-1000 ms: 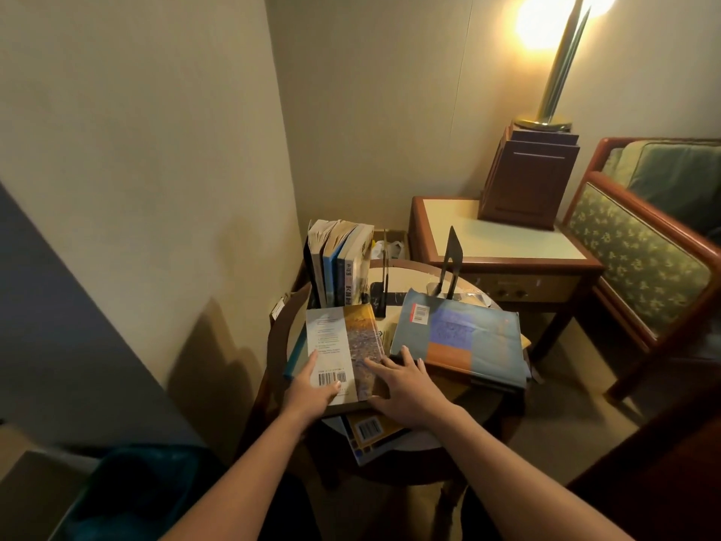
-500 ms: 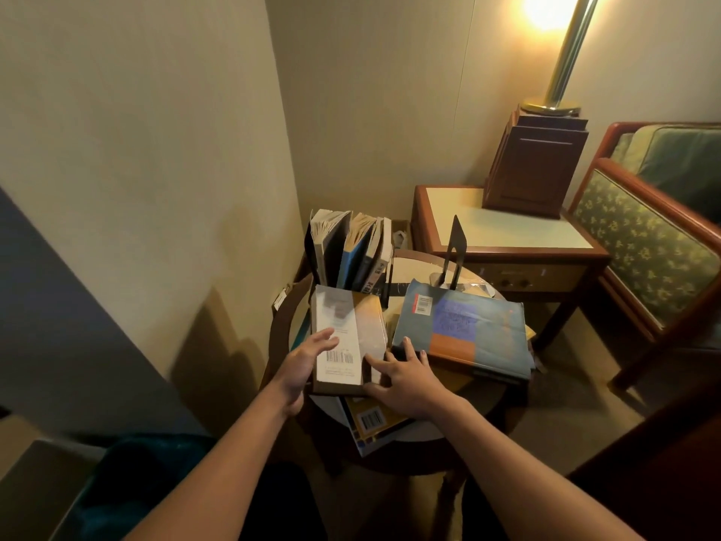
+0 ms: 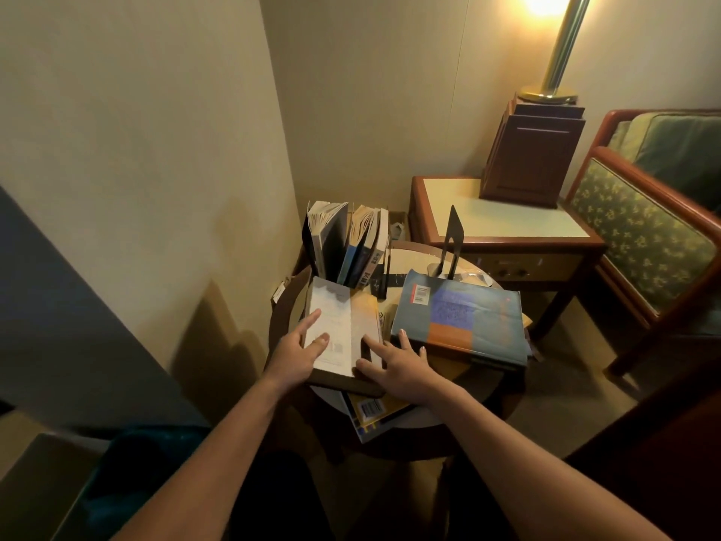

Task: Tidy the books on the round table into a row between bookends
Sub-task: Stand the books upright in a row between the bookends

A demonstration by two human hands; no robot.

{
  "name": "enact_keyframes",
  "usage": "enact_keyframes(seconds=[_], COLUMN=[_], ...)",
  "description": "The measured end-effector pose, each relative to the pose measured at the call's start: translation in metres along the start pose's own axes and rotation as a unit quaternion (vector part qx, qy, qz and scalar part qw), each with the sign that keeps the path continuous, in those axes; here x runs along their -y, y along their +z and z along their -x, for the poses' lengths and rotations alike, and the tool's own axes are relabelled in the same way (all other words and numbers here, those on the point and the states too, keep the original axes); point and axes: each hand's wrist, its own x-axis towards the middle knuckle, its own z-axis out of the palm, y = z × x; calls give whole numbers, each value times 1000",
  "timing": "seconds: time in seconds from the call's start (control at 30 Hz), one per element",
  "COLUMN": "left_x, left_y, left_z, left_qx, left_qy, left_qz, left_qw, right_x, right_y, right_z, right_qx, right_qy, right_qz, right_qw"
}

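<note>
A white and yellow paperback [image 3: 343, 326] lies face down, slightly raised, at the near left of the round table [image 3: 423, 418]. My left hand [image 3: 294, 355] grips its left edge, thumb and forefinger on the cover. My right hand [image 3: 402, 367] rests on its right near corner with fingers spread. Behind it several books [image 3: 343, 244] stand in a loose row, with a thin black bookend [image 3: 384, 273] at their right. A second black bookend [image 3: 452, 244] stands apart at the back. A large blue hardcover [image 3: 464, 322] lies flat on the right. A yellow book [image 3: 370, 411] sticks out under the paperback.
The wall runs close along the table's left side. A wooden side table [image 3: 487, 212] with a brown box [image 3: 530, 158] and a brass lamp [image 3: 562, 52] stands behind. An armchair [image 3: 643, 232] is at the right, a teal bin [image 3: 128, 482] at the lower left.
Both hands have moved the paperback away from me, toward the standing row, and its far end now reaches the row's foot. The standing books lean more to the right.
</note>
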Motion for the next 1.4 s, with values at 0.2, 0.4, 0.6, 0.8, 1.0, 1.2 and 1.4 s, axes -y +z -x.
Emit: enact_keyframes(seconds=[0.2,0.4,0.6,0.8,1.0,1.2,1.4], left_x=[-25,-75,-105,-125,-124,-122,-114], left_y=[-53,-65,-38,5,41,54,63], left_z=[34,48,27,-1,-35,-77,-127], left_qx=[107,207,299,400,378,155,-65], left_qy=[-45,-11,-6,-17,-13,46,313], left_qz=[144,119,57,88,105,113,-302], left_qw=[983,971,952,912,920,980,898], right_x=[17,-15,-56,-84,-84,-74,-70], right_y=[-9,-71,-128,-170,-188,-203,-220], right_z=[8,26,61,89,86,82,67], right_qx=[-111,-83,31,55,-52,-183,-245], right_qy=[-53,6,-32,-25,21,23,13], right_qz=[-274,-557,-509,-508,-411,-354,-308], right_qw=[954,826,859,859,910,917,919])
